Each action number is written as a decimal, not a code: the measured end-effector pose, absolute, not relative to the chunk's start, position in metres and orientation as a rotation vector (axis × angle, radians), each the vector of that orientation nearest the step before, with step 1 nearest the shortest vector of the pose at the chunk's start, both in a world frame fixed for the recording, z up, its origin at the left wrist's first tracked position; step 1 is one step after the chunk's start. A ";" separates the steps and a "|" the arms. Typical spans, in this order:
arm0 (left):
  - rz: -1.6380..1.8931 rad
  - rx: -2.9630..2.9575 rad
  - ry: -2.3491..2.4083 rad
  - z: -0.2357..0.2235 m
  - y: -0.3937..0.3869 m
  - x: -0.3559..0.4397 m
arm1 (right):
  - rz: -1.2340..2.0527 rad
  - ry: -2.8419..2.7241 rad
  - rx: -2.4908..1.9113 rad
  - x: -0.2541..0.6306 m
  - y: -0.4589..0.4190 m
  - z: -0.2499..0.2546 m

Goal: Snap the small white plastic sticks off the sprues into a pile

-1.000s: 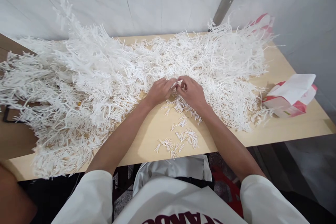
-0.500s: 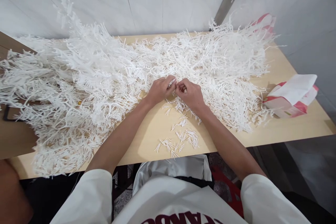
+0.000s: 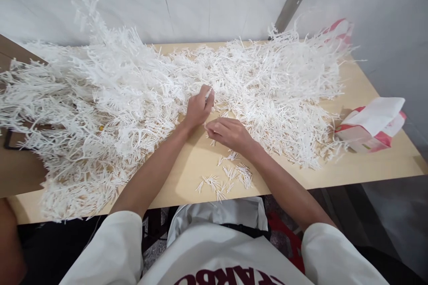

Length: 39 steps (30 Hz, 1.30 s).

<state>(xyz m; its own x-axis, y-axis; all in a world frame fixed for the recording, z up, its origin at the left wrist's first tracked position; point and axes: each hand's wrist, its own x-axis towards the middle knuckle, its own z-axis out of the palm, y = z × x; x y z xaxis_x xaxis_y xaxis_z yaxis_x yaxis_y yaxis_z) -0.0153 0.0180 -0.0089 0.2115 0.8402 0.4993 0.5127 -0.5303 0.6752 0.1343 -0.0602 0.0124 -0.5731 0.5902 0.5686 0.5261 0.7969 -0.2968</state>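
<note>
My left hand (image 3: 199, 106) is closed at the near edge of a big heap of thin white branching plastic strands (image 3: 140, 84). A bit of white strand shows between its fingers. Just below and to the right, my right hand (image 3: 230, 133) is pinched, its fingertips pointing left toward my left wrist. A tiny pale tip shows at those fingertips, too small to name. Several short loose white sprigs (image 3: 239, 173) lie on the bare wood near the table's front edge, below my right hand.
The heap covers much of the light wooden table (image 3: 187, 173). A red and white tissue packet (image 3: 368, 129) stands at the right. On the left is a brown cardboard box (image 3: 23, 173), partly under strands. Behind are a tiled wall and a metal post (image 3: 294, 0). Someone's arm (image 3: 10, 240) shows lower left.
My hands, together before, are now apart. The right has come down and left toward me, its fingers turned left. The left has shifted slightly up and left.
</note>
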 end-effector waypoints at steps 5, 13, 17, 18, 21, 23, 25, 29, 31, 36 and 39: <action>1.191 2.055 1.123 -0.009 0.017 -0.014 | 0.090 -1.953 -1.174 0.148 -0.040 0.011; 1.081 2.171 1.030 -0.004 0.011 -0.015 | 0.082 -1.974 -1.457 0.151 -0.030 0.006; 1.071 2.333 1.063 -0.004 0.008 -0.013 | 0.000 -2.149 -1.390 0.149 -0.028 0.003; 1.077 2.365 1.077 -0.005 0.008 -0.013 | -0.042 -2.161 -1.368 0.150 -0.028 0.003; 1.096 2.378 1.112 -0.008 0.013 -0.013 | -0.143 -2.172 -1.262 0.152 -0.031 0.008; 1.129 2.289 1.147 -0.008 0.018 -0.014 | -0.154 -2.221 -1.108 0.149 -0.039 0.015; 1.164 2.184 1.191 -0.007 0.020 -0.016 | -0.137 -2.274 -0.892 0.144 -0.049 0.021; 1.019 2.320 1.180 -0.002 0.016 -0.017 | -0.130 -2.250 -0.762 0.137 -0.057 0.023; 0.963 2.415 1.123 -0.003 0.014 -0.016 | -0.118 -2.148 -0.896 0.141 -0.051 0.018; 1.044 2.416 0.987 -0.011 0.018 -0.014 | -0.044 -1.731 -1.380 0.158 -0.030 0.009; 1.050 2.386 0.947 -0.015 0.020 -0.014 | 0.054 -1.727 -1.475 0.161 -0.027 0.011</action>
<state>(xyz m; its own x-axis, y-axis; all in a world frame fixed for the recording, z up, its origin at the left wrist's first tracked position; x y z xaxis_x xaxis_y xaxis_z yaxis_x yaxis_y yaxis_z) -0.0143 0.0200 -0.0148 0.4975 0.7038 0.5070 0.4315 -0.7079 0.5592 0.1611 -0.0270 0.0111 0.0484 0.8300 0.5557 0.7936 0.3058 -0.5259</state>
